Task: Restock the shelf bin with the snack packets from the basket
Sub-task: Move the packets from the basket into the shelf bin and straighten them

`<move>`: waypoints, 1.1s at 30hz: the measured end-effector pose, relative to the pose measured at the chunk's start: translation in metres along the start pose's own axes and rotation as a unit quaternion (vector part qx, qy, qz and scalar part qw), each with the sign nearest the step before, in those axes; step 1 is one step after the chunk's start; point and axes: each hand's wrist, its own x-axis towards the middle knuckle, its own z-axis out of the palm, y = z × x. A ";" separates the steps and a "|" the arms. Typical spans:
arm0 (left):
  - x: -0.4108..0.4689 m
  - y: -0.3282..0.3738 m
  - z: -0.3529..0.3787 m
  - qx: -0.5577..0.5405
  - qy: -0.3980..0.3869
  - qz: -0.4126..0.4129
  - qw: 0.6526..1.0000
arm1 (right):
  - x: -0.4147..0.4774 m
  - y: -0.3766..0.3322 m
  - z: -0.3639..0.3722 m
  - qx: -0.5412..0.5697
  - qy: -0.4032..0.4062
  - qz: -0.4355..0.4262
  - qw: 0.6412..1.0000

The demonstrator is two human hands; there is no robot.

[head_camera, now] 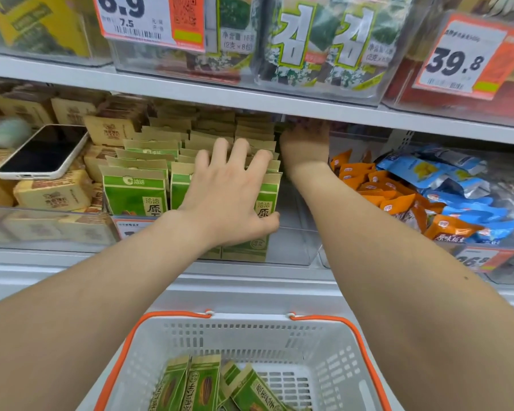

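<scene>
left hand: flat and spread, fingers over the tops of the front green packets, thumb on a packet face; pressing, not pinching
right hand: deep at the back right of the shelf bin, under the shelf above; grip state: cannot tell, fingers hidden
bin fill: green rows take the left and middle; right strip beside the rows bare
basket: below on the floor side, white with orange rim, a few green packets in basket lying at its bottom
progress: my read, well along; most stock shelved, a small batch left, room on the right for it
writing: green packets show 洽洽 and 原; tags above read 6.9, 7.5, 39.8; seaweed packs show 김; orange packs to the right read 原味
other: phone lies face up on the tan packs, left bin
</scene>
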 end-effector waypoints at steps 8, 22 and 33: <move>-0.010 0.006 -0.009 0.005 -0.021 -0.005 1.000 | -0.052 0.007 -0.014 -0.029 -0.083 -0.081 0.993; -0.073 0.045 -0.039 -0.005 -0.176 0.005 0.984 | -0.207 0.006 -0.009 0.259 0.343 -0.128 0.894; -0.134 0.067 0.009 0.017 -0.552 0.146 0.821 | -0.316 -0.070 0.096 0.168 -0.329 -0.323 0.871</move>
